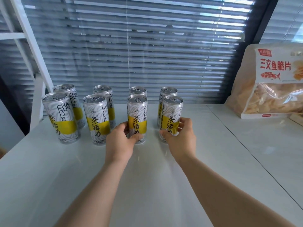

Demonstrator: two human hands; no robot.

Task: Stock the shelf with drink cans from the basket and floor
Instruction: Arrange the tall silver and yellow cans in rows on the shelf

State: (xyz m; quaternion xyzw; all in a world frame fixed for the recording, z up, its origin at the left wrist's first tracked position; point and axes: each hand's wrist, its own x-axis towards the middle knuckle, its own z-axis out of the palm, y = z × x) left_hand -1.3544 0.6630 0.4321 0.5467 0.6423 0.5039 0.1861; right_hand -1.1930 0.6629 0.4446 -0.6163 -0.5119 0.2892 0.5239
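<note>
1. Hands both occupied: left hand [120, 141] curled round the lower half of a tall silver-and-yellow aluminium drink can [137, 112], third along the front row; right hand [180, 138] pinching the matching fourth can [173, 110] low down between thumb and fingertips.
2. Both held cans upright, bases on or just above the glossy white shelf [147, 177] (cannot tell which).
3. Standing free on the shelf: far-left front can [60, 118], second front can [96, 118], and four back-row cans [103, 90] behind. Eight in all, two rows of four.
4. Judged stage: setting down or squaring up the end pair of the front row, so well along for this batch.
5. Left to do: impossible to say. Neither basket nor floor in view, hence no count of cans remaining.
6. Well apart at the right: pale plastic snack bag with red lettering [275, 82], leaning upright; grey slatted blinds [147, 46] behind everything.
</note>
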